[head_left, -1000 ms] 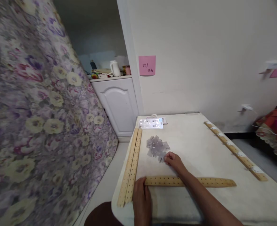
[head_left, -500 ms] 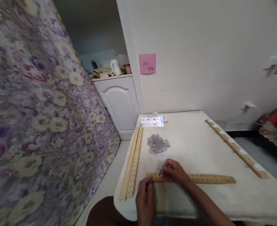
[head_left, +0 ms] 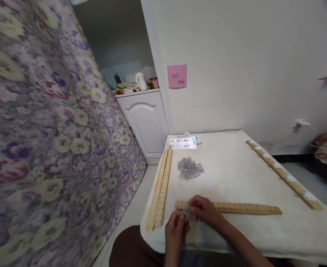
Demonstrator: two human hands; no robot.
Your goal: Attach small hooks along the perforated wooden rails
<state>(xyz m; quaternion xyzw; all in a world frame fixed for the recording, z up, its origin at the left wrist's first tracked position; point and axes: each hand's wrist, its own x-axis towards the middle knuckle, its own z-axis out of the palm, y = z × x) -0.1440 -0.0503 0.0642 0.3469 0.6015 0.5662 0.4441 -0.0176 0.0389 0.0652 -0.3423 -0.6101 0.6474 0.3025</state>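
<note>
Between my two hands is a small clear plastic square with a bit of metal on it, a clear adhesive hook [head_left: 188, 211] by its look. My left hand [head_left: 176, 226] pinches its near side, and my right hand [head_left: 204, 210] has fingers closed on its far edge. Just beyond them a perforated wooden strip [head_left: 244, 208] lies crosswise on the table, partly covered by my right hand. Farther up sits a loose pile of similar clear hooks [head_left: 190, 169]. Fine details of the held piece are too small to make out.
Two more perforated strips [head_left: 160, 189] lie along the table's left side. Another wooden strip [head_left: 284, 174] with several white round pieces runs along the right edge. Clear packaging [head_left: 182, 142] lies at the back of the white-covered table [head_left: 224, 159]. A floral curtain [head_left: 60, 148] hangs left.
My left hand has left the end of the crosswise strip and now grips the clear hook. My right hand has brought the hook down and nearer to the left. The view has shifted slightly.
</note>
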